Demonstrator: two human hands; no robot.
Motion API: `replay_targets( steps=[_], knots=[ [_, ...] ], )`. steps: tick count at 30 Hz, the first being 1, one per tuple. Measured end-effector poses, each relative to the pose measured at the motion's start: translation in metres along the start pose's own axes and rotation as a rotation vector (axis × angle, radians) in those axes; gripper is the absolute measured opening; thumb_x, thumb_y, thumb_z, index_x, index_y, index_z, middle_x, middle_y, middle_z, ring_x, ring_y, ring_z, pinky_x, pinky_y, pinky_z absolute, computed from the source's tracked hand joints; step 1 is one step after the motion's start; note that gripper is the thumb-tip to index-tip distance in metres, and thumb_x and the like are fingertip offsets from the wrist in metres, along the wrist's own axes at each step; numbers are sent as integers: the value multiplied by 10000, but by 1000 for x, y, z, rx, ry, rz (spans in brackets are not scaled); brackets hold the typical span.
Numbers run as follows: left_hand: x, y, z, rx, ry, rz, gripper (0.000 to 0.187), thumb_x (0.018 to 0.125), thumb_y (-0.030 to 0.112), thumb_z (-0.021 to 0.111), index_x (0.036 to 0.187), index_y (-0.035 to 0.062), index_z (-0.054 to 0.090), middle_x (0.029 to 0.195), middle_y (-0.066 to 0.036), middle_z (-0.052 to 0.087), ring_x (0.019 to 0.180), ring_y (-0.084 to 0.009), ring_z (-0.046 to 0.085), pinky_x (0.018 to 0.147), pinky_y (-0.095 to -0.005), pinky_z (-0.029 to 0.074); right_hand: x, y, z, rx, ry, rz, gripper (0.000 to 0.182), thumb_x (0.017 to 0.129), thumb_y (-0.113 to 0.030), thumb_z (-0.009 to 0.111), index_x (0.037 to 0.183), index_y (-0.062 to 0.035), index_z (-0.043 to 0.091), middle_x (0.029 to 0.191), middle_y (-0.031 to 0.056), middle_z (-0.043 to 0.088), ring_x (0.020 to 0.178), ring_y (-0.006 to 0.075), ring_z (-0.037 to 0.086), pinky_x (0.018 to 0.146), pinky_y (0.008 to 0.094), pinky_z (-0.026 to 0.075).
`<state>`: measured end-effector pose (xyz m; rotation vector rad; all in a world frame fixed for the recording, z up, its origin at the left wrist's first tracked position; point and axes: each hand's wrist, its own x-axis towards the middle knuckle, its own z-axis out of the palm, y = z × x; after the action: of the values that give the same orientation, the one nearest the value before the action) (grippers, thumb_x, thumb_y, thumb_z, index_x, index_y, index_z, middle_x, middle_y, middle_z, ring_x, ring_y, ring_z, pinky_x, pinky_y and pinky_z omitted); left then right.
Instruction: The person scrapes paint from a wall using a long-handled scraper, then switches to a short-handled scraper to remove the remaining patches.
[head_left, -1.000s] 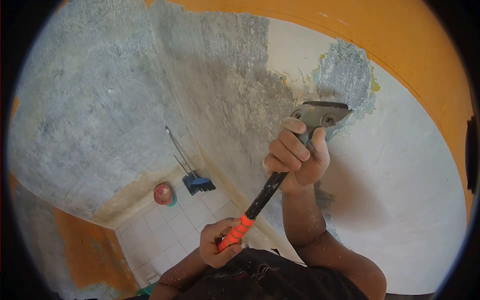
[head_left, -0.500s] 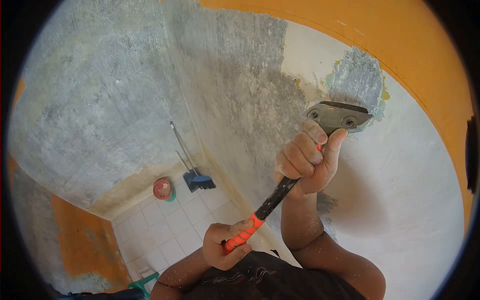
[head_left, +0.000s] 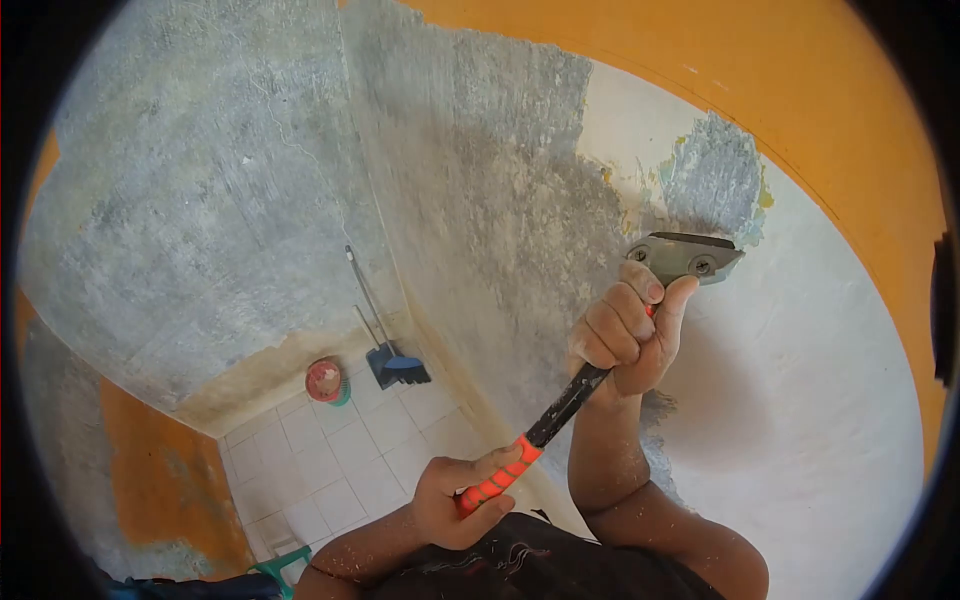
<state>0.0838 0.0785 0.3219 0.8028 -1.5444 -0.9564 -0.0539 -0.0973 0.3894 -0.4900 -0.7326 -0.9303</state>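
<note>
A long-handled scraper (head_left: 562, 408) slants up to the right across the view. My left hand (head_left: 462, 500) is closed round its orange grip at the lower end. Just below the scraper's metal head, my right hand (head_left: 630, 335) wraps the upper shaft, its thumb against the head. The wide blade lies at the wall, at the lower edge of a bare grey patch (head_left: 712, 170). White coating (head_left: 820, 330) covers the wall below and to the right. Pale dust coats the fingers of my right hand.
A reddish bucket (head_left: 325, 381) stands on the tiled floor (head_left: 345, 455) near the corner. Beside it, a broom (head_left: 404, 366) and a dustpan (head_left: 378, 362) lean by the scraped wall (head_left: 220, 200). A green plastic piece (head_left: 282, 566) shows at the bottom left.
Both hands and the scraper have moved down and slightly right. More of the grey patch shows above the blade. The whole view has shifted a little.
</note>
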Motion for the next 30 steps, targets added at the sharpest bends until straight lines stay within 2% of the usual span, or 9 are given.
replay_targets(
  steps=[2,6,10,12,16,20,24,28,30],
  knots=[
    [7,-3,2,33,38,50,505,788,-10,588,1275,-76,471,657,-42,602,553,-50,464,642,-205,426,6,-2,-1,-41,-4,32,439,962,-494,368,939,-67,466,561,-70,306,394,19,256,362,195,180],
    [-4,10,-13,-108,16,-74,483,805,-28,566,1275,-78,468,1038,-168,655,793,-46,535,750,-195,418,7,4,4,-30,26,5,427,966,-491,359,925,-75,448,560,-72,301,391,17,249,359,192,186],
    [-5,10,4,-5,7,-167,496,806,-30,573,1287,-68,458,1018,-163,662,770,-41,530,724,-191,423,4,-3,0,-10,5,46,431,961,-499,366,921,-77,444,558,-73,297,394,13,255,362,188,185],
    [7,11,7,67,44,-8,528,804,-12,588,1310,-53,441,777,-77,646,643,-35,488,658,-194,428,8,-4,0,-4,-20,73,434,959,-502,371,924,-77,446,561,-72,300,395,11,258,363,187,185],
    [-2,17,-3,37,22,-117,517,803,-17,594,1299,-54,450,1005,-151,665,777,-38,532,726,-202,436,11,0,4,43,4,75,442,954,-512,375,940,-77,449,569,-76,305,395,7,258,365,182,184],
    [-3,11,7,102,25,-43,518,805,-5,587,1306,-33,459,806,-76,641,695,-37,492,692,-199,432,5,-4,1,-10,28,70,449,952,-515,379,943,-74,459,569,-74,305,397,12,264,371,186,194],
    [1,30,-9,40,11,-177,524,809,-6,591,1313,-32,452,1069,-135,659,705,-28,501,704,-190,428,18,1,4,20,25,66,451,949,-521,381,945,-77,462,573,-76,312,404,12,269,380,187,204],
    [-3,8,7,180,66,77,560,802,21,612,1333,-15,438,656,-23,581,550,-35,420,568,-189,401,-2,0,0,-2,75,53,464,947,-528,378,958,-72,464,590,-66,333,416,21,282,396,190,228],
    [-2,8,8,197,70,31,559,806,30,613,1338,11,445,556,-15,491,536,-45,430,569,-192,409,0,-3,-1,-47,70,63,471,946,-533,375,971,-72,468,619,-56,356,432,28,300,407,194,243]
  ],
)
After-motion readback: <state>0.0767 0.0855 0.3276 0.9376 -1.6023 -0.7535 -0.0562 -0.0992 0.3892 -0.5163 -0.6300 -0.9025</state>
